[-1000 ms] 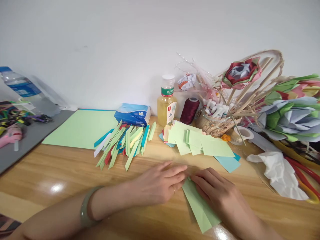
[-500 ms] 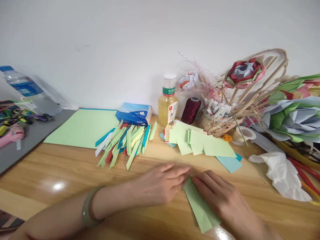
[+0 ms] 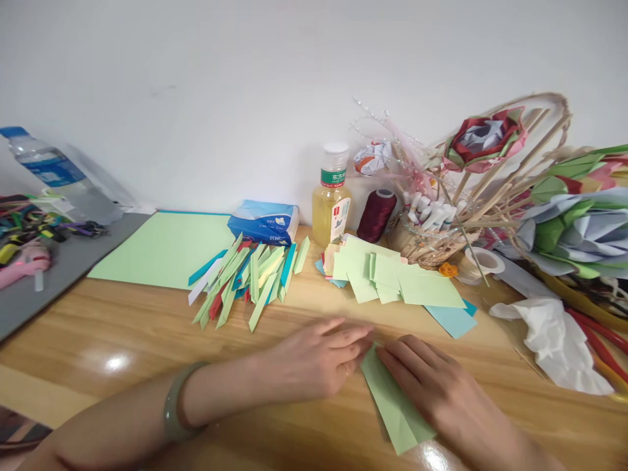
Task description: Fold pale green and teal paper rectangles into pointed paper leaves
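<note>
green paper [image 3: 398,412] | under right fingers [image 3: 403,367], bent | beside left fingers [image 3: 347,337], half-spread | both holds unclear

Pale wall [image 3: 220,98] behind glossy wood-grain worktop [image 3: 122,320].
Wall bears a faint smudge [image 3: 163,88]. One glare spot [image 3: 116,362] left of centre, a second glare spot [image 3: 434,456] at the near edge. Grey surface [image 3: 69,261] along left edge. Past near-left corner, a dark patch [image 3: 19,425], possibly floor; hard to tell.

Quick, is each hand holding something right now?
Left hand: fingers outstretched at the green paper; can't tell if gripping.
Right hand: fingers bent over the green paper; can't tell if pinching.
</note>
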Tool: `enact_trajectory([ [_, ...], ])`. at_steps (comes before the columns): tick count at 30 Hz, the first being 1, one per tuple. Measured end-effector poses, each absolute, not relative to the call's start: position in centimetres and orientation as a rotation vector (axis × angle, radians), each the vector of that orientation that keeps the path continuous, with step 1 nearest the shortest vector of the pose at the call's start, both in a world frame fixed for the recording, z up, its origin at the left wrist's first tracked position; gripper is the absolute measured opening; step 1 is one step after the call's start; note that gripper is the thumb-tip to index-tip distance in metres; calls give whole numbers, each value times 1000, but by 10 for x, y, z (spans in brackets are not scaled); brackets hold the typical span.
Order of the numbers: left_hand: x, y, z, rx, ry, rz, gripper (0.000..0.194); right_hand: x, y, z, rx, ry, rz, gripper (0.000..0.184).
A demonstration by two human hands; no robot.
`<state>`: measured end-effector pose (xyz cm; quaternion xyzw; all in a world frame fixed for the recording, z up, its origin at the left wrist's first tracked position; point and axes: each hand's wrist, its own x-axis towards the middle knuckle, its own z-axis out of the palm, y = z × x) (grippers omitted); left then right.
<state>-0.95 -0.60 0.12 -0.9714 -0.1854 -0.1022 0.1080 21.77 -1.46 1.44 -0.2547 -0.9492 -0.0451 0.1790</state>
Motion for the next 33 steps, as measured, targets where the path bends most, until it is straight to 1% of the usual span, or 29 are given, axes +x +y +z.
enact_trajectory([
  [2,-10,-6,2,-2879,-554,-304,28,221,-13,15,-731,-2684,-31,36],
  [7,-10,-4,5,-2922,-579,-351,30,228,-7,13,-851,-2605,332,24],
  [10,-10,-3,5,-2933,-580,-358,31,230,-5,10,-888,-2556,401,25],
  [14,-12,-1,3,-2969,-585,-386,28,230,-5,9,-1038,-2459,493,19],
  [16,-13,0,1,-2981,-593,-383,26,230,-4,10,-1022,-2470,536,23],
  [19,-13,-1,-2,-2959,-592,-383,26,229,-1,13,-920,-2541,535,31],
  [26,-11,-4,-2,-2847,-584,-370,27,236,5,16,-785,-2778,414,30],
  [29,-12,-5,-3,-2842,-586,-346,26,239,7,22,-689,-2816,344,32],
  [31,-12,-5,-4,-2855,-598,-362,25,240,9,28,-687,-2830,353,33],
  [33,-14,-4,-5,-2879,-615,-397,25,243,10,34,-728,-2855,429,31],
])
